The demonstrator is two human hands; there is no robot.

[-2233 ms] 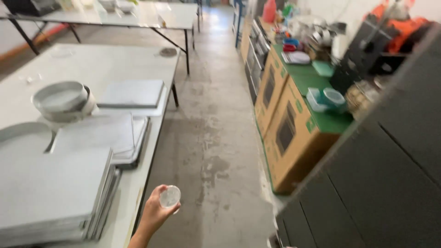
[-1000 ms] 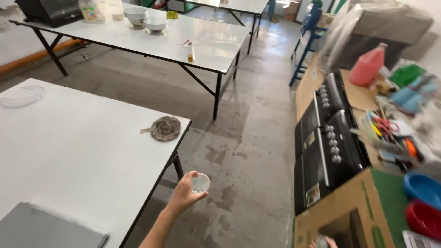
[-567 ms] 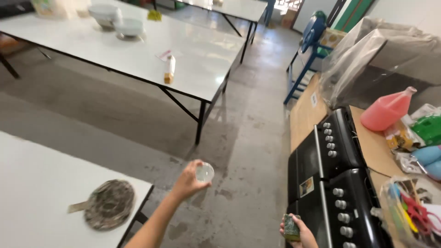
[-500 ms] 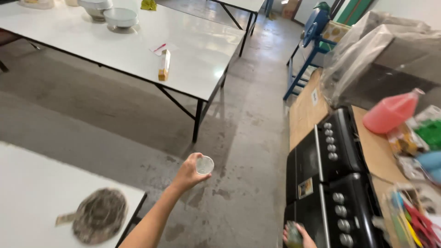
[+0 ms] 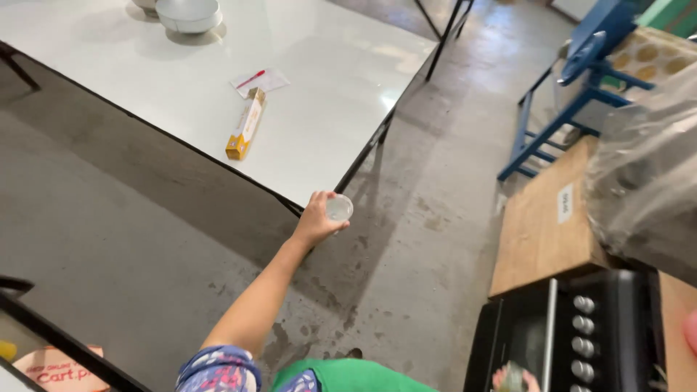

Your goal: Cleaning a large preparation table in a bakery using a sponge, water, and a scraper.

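Yellow box [image 5: 245, 124], perhaps foil, on white table [image 5: 341, 94]

Small cup [image 5: 339, 208] – clear plastic; table [image 5: 327, 123] top glossy white, smooth; floor [image 5: 145, 239] – rough matt concrete; box [image 5: 245, 133] cardboard.

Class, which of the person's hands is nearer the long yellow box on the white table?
Left. The left hand is off the table's corner near the yellow box; the right hand is far below.

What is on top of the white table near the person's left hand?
On the white table lie a long yellow box, a paper slip with a red pen and a pale bowl. The far part is out of frame.
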